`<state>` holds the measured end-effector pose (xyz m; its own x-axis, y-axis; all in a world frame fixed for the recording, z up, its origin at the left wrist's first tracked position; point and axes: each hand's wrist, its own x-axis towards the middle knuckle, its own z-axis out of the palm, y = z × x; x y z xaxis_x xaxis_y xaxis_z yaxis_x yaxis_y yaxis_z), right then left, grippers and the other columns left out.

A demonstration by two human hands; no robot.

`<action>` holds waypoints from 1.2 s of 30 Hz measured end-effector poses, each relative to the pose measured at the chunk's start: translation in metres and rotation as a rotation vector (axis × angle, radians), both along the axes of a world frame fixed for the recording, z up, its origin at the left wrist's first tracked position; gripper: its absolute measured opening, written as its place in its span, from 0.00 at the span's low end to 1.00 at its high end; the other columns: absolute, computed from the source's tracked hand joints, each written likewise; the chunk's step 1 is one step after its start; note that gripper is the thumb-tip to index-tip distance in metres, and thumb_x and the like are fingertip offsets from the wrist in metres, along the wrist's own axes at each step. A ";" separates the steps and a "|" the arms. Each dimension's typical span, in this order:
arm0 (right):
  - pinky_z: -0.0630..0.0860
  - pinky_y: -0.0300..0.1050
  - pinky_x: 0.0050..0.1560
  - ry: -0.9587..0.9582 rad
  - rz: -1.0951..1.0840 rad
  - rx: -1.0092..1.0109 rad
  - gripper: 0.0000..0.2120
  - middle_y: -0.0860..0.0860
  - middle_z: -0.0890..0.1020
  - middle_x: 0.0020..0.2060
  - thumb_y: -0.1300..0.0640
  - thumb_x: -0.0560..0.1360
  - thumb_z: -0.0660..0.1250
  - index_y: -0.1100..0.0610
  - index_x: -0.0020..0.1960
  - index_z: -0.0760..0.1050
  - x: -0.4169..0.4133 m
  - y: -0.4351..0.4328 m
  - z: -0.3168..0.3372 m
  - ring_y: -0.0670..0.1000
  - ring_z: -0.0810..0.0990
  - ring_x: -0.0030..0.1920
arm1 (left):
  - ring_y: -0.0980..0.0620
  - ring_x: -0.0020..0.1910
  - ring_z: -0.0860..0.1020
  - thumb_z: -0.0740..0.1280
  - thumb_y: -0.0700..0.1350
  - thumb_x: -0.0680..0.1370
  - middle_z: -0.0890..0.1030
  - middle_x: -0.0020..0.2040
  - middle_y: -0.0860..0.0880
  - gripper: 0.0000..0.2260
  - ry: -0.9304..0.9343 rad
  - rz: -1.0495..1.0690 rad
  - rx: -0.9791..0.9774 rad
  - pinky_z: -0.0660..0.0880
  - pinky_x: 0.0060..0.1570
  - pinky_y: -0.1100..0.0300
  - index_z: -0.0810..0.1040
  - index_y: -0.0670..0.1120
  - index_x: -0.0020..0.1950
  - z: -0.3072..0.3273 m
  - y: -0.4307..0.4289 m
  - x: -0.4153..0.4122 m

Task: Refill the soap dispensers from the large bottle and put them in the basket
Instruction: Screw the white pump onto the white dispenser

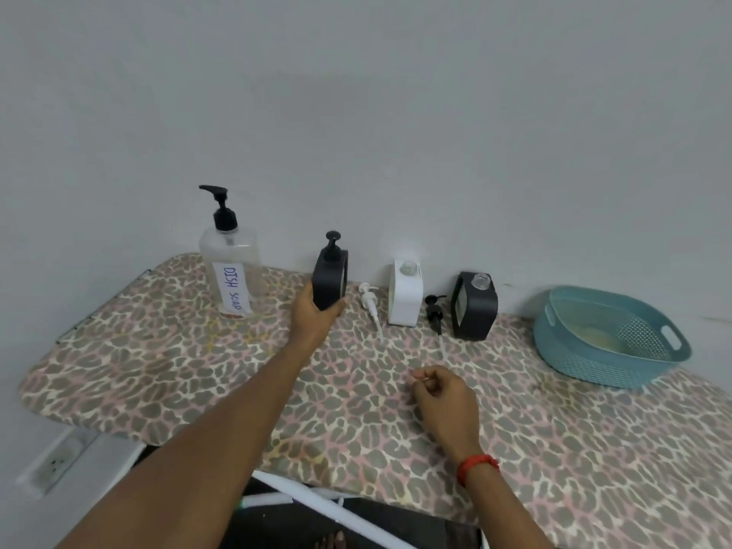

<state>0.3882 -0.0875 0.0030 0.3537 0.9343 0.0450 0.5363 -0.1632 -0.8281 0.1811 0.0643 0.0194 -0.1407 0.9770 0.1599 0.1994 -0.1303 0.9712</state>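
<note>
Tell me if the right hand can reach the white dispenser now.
Likely yes: the right hand holds nothing, and only bare cloth separates it from the white dispenser; the left hand grips a black dispenser.

Grey wall (396, 93), leopard-print table (158, 370)

My left grip (317, 311) is stretched forward, clasped round the dispenser (330, 277); my right grip (443, 398) hangs nearer, loosely curled.

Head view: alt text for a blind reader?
The left hand grips a capped black dispenser at a leopard-print table, right hand loosely curled, empty. Alongside: large DISH SOAP bottle, open white dispenser, open black dispenser, two loose pumps, teal basket.
</note>
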 end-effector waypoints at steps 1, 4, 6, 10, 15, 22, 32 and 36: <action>0.81 0.41 0.42 0.003 0.000 -0.004 0.01 0.42 0.85 0.33 0.51 0.77 0.72 0.47 0.46 0.82 0.002 0.001 0.000 0.40 0.82 0.34 | 0.49 0.58 0.80 0.78 0.38 0.75 0.81 0.60 0.49 0.26 0.000 -0.003 0.004 0.79 0.53 0.62 0.75 0.41 0.71 -0.002 0.005 0.002; 0.81 0.42 0.43 -0.021 0.011 -0.019 0.01 0.43 0.84 0.34 0.52 0.77 0.71 0.47 0.47 0.82 0.004 0.007 0.003 0.41 0.82 0.35 | 0.49 0.60 0.80 0.78 0.40 0.75 0.80 0.61 0.50 0.28 0.021 -0.017 0.012 0.78 0.60 0.54 0.73 0.42 0.73 -0.004 0.013 0.005; 0.82 0.42 0.44 -0.008 0.011 -0.009 0.03 0.44 0.84 0.39 0.51 0.78 0.70 0.49 0.50 0.81 0.000 0.014 0.009 0.42 0.82 0.38 | 0.47 0.63 0.79 0.78 0.40 0.76 0.80 0.63 0.48 0.29 0.032 -0.026 0.001 0.78 0.63 0.52 0.72 0.42 0.75 -0.004 0.014 0.004; 0.79 0.43 0.54 -0.021 -0.044 0.108 0.20 0.47 0.80 0.56 0.46 0.78 0.70 0.54 0.65 0.75 -0.014 0.046 0.039 0.49 0.81 0.53 | 0.45 0.69 0.77 0.79 0.44 0.75 0.77 0.71 0.45 0.34 0.079 -0.026 -0.025 0.75 0.64 0.55 0.69 0.44 0.77 -0.003 0.004 -0.003; 0.75 0.45 0.45 -0.046 -0.052 0.037 0.26 0.54 0.79 0.51 0.45 0.74 0.73 0.61 0.62 0.72 -0.022 0.112 0.078 0.56 0.80 0.51 | 0.46 0.77 0.68 0.77 0.49 0.77 0.69 0.79 0.47 0.37 0.144 0.061 -0.067 0.69 0.74 0.55 0.63 0.45 0.82 -0.013 -0.054 -0.009; 0.69 0.41 0.33 0.020 -0.106 0.043 0.18 0.53 0.81 0.45 0.50 0.70 0.75 0.61 0.53 0.78 -0.024 0.119 0.082 0.56 0.82 0.46 | 0.54 0.77 0.68 0.79 0.51 0.75 0.70 0.78 0.53 0.37 0.180 -0.136 -0.062 0.67 0.76 0.52 0.66 0.50 0.80 -0.031 -0.131 -0.009; 0.77 0.44 0.38 -0.083 0.194 0.078 0.15 0.48 0.84 0.44 0.50 0.70 0.78 0.55 0.53 0.82 -0.035 0.019 0.088 0.49 0.81 0.43 | 0.55 0.80 0.60 0.77 0.73 0.60 0.60 0.82 0.54 0.61 0.178 -0.204 -0.024 0.60 0.78 0.55 0.54 0.50 0.84 -0.018 -0.148 -0.010; 0.80 0.44 0.42 -0.014 0.331 0.053 0.15 0.46 0.86 0.44 0.49 0.69 0.79 0.52 0.54 0.83 -0.052 -0.008 0.077 0.46 0.84 0.43 | 0.51 0.78 0.67 0.81 0.70 0.58 0.65 0.80 0.52 0.62 0.225 -0.241 0.008 0.68 0.76 0.47 0.54 0.51 0.83 -0.016 -0.146 -0.010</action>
<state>0.3358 -0.0953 0.0803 0.0308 0.9946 0.0990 0.5643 0.0645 -0.8230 0.1712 -0.0815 0.0029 0.1339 0.9765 0.1688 0.3714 -0.2074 0.9050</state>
